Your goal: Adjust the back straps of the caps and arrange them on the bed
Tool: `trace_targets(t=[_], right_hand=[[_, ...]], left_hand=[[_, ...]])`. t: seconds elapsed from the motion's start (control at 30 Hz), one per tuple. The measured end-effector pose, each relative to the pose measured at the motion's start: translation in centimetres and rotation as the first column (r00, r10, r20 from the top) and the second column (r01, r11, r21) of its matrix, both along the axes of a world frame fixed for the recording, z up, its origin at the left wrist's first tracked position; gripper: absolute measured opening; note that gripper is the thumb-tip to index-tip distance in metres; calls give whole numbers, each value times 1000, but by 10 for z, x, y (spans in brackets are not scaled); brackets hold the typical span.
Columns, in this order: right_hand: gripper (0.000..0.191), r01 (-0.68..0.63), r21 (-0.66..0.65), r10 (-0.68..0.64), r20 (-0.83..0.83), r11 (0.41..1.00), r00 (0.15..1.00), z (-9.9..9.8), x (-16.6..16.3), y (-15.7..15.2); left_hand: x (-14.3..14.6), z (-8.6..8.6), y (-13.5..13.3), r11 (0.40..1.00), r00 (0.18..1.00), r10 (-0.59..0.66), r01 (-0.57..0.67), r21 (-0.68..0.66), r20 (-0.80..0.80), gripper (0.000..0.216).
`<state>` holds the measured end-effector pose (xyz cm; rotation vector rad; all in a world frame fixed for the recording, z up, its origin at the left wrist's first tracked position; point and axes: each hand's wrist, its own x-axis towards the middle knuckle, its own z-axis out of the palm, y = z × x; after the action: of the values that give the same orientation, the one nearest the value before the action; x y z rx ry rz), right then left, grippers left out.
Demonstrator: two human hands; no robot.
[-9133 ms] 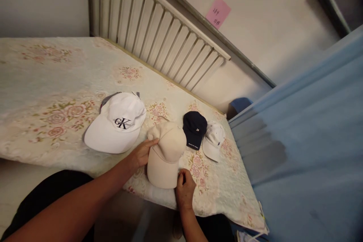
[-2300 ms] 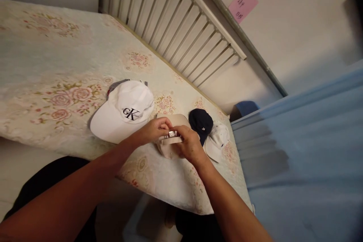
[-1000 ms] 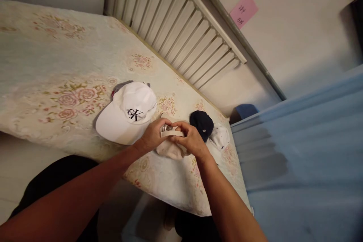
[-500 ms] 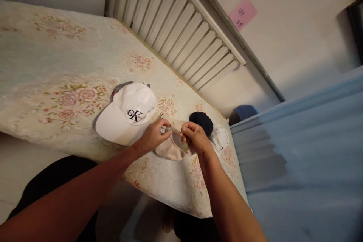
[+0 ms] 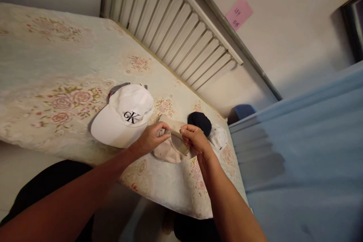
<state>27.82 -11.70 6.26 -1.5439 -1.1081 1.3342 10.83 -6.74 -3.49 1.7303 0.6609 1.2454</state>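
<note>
A beige cap [image 5: 168, 152] is held just over the flowered bed cover, its back opening facing me. My left hand [image 5: 153, 136] pinches the metal buckle [image 5: 162, 132] at one end of the cap's strap [image 5: 176, 134]. Closed on the other side of that strap is my right hand [image 5: 196, 138], thumb against fingers. Left of my left hand lies a white cap [image 5: 127, 109] with black letters, with part of a grey cap showing behind it. Beyond my right hand sit a dark navy cap [image 5: 200, 122] and another white cap [image 5: 218, 137].
The bed cover [image 5: 107, 60] spreads under everything, with its near edge hanging down. A slatted metal headboard-like rail [image 5: 181, 26] borders the far side. A blue curtain [image 5: 306, 151] hangs at the right, and a pink note [image 5: 239, 13] is on the wall.
Both hands keep their hold on the strap, which now shows as a longer, straighter band between them. The view has shifted slightly.
</note>
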Motion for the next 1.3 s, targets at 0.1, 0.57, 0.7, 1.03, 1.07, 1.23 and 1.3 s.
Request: trace_targets(t=[0.1, 0.57, 0.7, 1.03, 1.07, 1.23, 1.3], right_hand=[[26, -6, -5, 6, 3, 1000, 1000, 0, -1, -1], [26, -75, -87, 69, -72, 993, 995, -7, 4, -3], [26, -76, -86, 68, -85, 993, 994, -9, 5, -4], [29, -91, -112, 80, -96, 990, 992, -11, 6, -6], [29, -95, -117, 83, -103, 989, 991, -11, 6, -6], [31, -120, -125, 102, -140, 985, 985, -13, 8, -6], [30, -126, -122, 106, -154, 985, 982, -14, 9, -6]], left_hand=[[0, -1, 0, 1000, 1000, -13, 13, 6, 11, 13], [0, 1, -1, 999, 999, -32, 32, -1, 8, 12], [0, 1, -2, 1000, 1000, -28, 28, 10, -9, 12], [-1, 5, -4, 999, 999, -31, 31, 17, -33, 13], [-1, 5, -4, 999, 999, -32, 33, 16, -34, 13], [-2, 7, -4, 999, 999, -33, 33, 16, -29, 13], [-2, 8, -5, 999, 999, -39, 40, 15, -25, 13]])
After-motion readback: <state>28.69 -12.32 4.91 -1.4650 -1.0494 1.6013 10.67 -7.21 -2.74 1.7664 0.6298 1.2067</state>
